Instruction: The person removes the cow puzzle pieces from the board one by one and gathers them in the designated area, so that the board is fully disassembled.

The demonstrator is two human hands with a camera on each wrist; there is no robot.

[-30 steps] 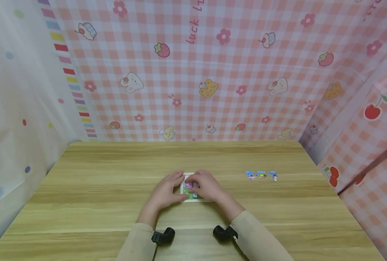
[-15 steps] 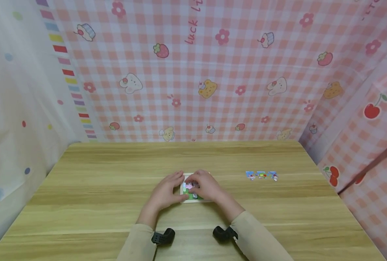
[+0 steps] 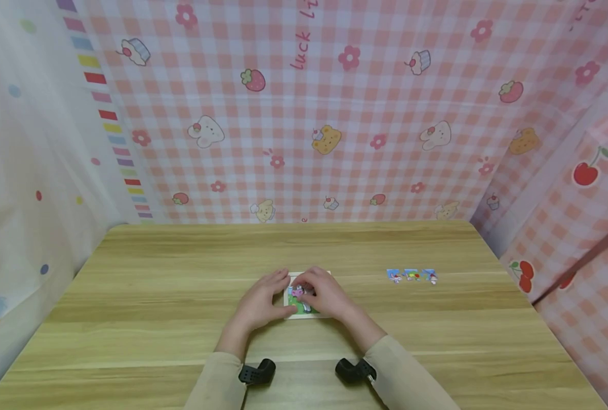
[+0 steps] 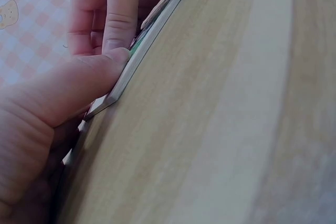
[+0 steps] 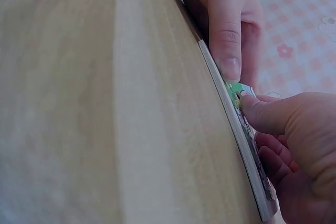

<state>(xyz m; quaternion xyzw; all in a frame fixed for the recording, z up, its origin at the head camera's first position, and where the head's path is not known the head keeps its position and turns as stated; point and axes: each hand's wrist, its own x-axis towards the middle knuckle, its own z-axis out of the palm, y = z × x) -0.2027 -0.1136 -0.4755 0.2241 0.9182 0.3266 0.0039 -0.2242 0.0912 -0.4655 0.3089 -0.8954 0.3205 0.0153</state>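
A small picture puzzle in a pale-rimmed tray (image 3: 295, 317) lies flat on the table between both hands. Its visible part shows a pink cartoon figure on green. My left hand (image 3: 262, 299) holds the tray at its left side, thumb at the near left corner (image 4: 113, 61) and fingers along the far left. From the right, my right hand (image 3: 327, 293) bends over the picture, its thumb (image 5: 265, 114) and fingertips pinching a puzzle piece (image 3: 298, 291) at the picture's surface. That hand hides much of the puzzle's right half, and the held piece's outline is hard to make out.
Three loose puzzle pieces (image 3: 411, 275) with blue backgrounds lie in a row to the right of the tray. The wooden table (image 3: 181, 256) ends at a pink checked cloth (image 3: 283, 114) behind, with more cloth hanging at both sides.
Both hands stay in place around the tray. The right fingers shift very slightly over the picture, and the pink figure shows a little differently between them.
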